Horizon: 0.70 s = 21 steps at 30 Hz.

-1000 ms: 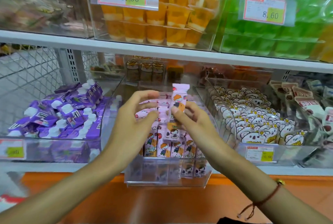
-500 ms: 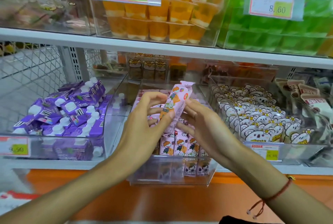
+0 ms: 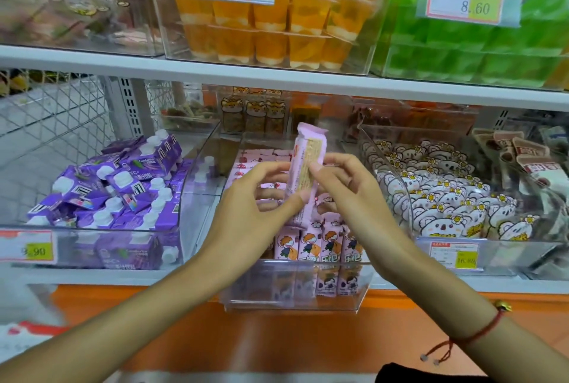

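Note:
A slim pink snack packet [image 3: 304, 173] stands nearly upright above a clear plastic bin [image 3: 292, 302] full of the same pink cartoon packets [image 3: 320, 244]. My left hand [image 3: 255, 216] pinches the packet's lower half between thumb and fingers. My right hand [image 3: 351, 191] holds its right edge with thumb and fingertips. The packet's seam side with a tan strip faces me. Both hands hover over the middle of the bin.
A clear bin of purple drink cartons [image 3: 123, 191] sits to the left, a bin of white koala packets [image 3: 446, 201] to the right. Above the white shelf edge [image 3: 277, 81] are orange jelly cups [image 3: 277, 28] and green packs [image 3: 477, 44]. An orange ledge [image 3: 277, 339] runs below.
The packet has been turned from its cartoon front to its seam side and raised slightly. My left hand closed onto it, and both hands now hold it.

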Available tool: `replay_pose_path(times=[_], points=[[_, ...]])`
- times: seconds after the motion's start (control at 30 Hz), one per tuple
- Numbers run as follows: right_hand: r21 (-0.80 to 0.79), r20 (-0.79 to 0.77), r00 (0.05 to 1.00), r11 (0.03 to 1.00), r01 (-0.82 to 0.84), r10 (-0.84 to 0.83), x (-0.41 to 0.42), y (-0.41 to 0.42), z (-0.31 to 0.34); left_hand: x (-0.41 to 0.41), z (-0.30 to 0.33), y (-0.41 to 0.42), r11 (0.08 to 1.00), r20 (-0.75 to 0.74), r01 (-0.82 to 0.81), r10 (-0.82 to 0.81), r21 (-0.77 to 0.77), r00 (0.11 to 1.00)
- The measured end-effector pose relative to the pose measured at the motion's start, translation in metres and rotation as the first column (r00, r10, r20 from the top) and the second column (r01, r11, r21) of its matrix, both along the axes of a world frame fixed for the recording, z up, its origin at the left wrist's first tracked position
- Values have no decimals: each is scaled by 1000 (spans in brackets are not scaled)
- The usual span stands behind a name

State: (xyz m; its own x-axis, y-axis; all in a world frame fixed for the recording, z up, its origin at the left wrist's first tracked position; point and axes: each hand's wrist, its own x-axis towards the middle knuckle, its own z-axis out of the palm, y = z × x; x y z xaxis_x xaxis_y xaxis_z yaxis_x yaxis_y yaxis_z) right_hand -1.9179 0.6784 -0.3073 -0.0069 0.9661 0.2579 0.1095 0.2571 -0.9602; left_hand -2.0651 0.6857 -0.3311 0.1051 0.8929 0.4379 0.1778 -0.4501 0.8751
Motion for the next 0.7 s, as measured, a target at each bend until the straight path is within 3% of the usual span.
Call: replay_pose_path(times=[0.2,0.4,0.5,0.6,0.7], points=[[278,243,955,930,-239,173,13,-7,5,-10,9,-2,990,29,14,-18,142,999],[312,211,963,922,-228,167,15,-7,6,-13,15,-3,986,-6,59,-58,159,998],[229,122,980,956,-182,157,18,-6,6,-14,17,-4,992,44,113,-115,48,992],[57,56,994,993,-99,96,18,-2,7,-10,16,-6,976,136,131,-107,-176,985],[-198,-8,997,977,-81,81,15,0,6,-2,15,-10,868,230,183,-81,-462,970]])
